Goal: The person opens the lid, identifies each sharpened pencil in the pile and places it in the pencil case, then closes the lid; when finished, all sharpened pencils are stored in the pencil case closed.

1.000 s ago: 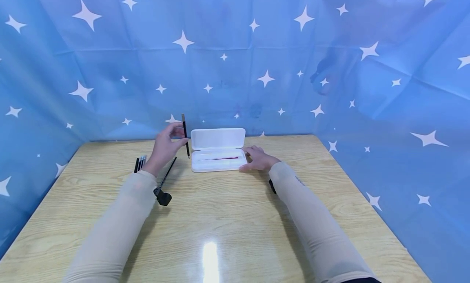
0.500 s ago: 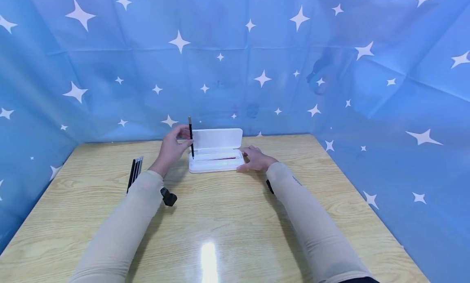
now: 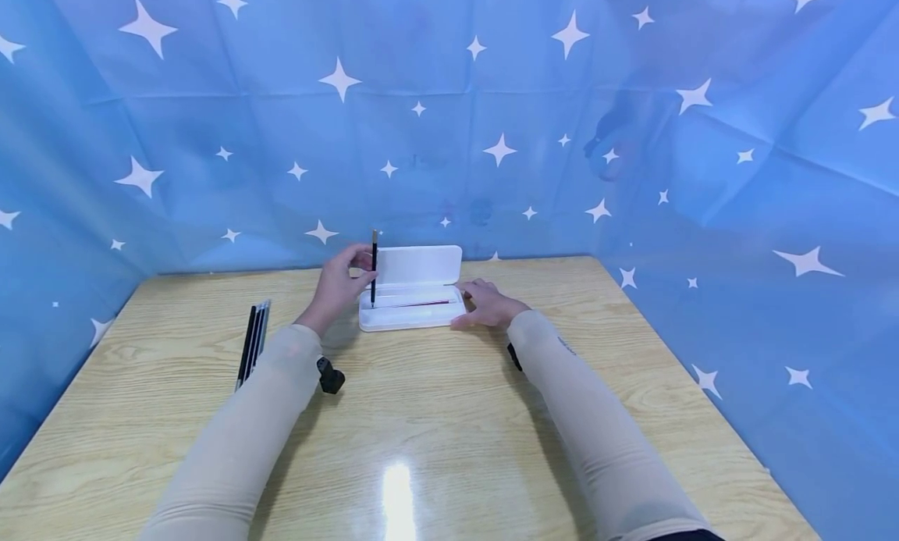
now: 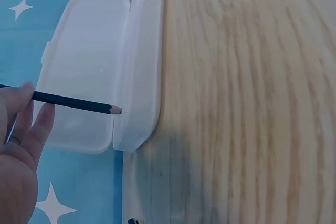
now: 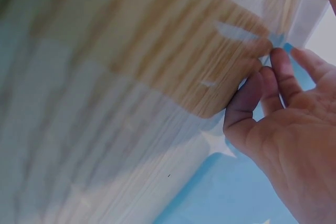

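My left hand [image 3: 340, 279] pinches a black pencil [image 3: 374, 268] between thumb and fingers, upright, gold end up. Its sharpened tip overlaps the left end of the open white pencil case [image 3: 414, 319]; in the left wrist view the pencil [image 4: 79, 103] points at the wall of the case [image 4: 142, 77]. The lid [image 3: 419, 265] stands raised at the back. Inside the case lies a thin red stick [image 3: 431, 303]. My right hand [image 3: 489, 303] holds the right end of the case, thumb at the front corner, fingers behind. In the right wrist view its fingers [image 5: 244, 103] are curled.
Several dark and grey pencils [image 3: 253, 342] lie side by side on the wooden table [image 3: 435, 416], left of my left forearm, which partly hides them. A blue cloth with white stars [image 3: 421, 135] hangs behind the table. A black device [image 3: 330, 375] sits at my left wrist.
My left hand has carried the pencil rightward, from beside the case to over its left end, and slightly down. My right hand stays at the case. The head view has shifted a little.
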### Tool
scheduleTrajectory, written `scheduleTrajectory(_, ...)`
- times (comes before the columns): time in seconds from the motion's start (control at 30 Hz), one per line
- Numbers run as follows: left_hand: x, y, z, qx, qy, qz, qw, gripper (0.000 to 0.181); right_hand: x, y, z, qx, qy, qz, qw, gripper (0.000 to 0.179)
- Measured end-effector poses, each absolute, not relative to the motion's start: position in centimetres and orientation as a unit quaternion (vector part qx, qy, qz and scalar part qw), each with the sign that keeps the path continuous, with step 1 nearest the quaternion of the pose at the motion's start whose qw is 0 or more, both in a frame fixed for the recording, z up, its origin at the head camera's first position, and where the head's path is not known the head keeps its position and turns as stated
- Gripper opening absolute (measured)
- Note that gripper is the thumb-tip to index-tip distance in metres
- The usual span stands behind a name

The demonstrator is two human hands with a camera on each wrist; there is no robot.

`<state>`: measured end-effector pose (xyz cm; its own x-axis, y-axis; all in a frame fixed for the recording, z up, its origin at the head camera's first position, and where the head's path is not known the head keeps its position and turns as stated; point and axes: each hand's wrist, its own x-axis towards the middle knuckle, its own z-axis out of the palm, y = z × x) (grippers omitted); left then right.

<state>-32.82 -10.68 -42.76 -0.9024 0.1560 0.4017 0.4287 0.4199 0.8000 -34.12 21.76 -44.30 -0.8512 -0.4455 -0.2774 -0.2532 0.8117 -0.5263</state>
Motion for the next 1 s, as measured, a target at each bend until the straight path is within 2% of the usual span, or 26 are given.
scheduleTrajectory(0.3,-33.0,-10.3,-42.9,-0.192,-0.841,-0.489,0.130,0.041,-34.2,21.7,-44.3,-0.189,0.931,-0.240,0.200,0.091)
scheduleTrajectory(0.8,-34.2,-8.2,-42.0,-0.240,-0.885,-0.395,0.061,0.050,-34.1,21.9,-44.5,-0.180,0.928,-0.253,0.204,0.089)
scheduleTrajectory(1.0,-34.6,-7.4,-42.0,-0.259,-0.899,-0.350,0.037,0.048,-34.1,21.8,-44.4,-0.179,0.931,-0.249,0.198,0.089)
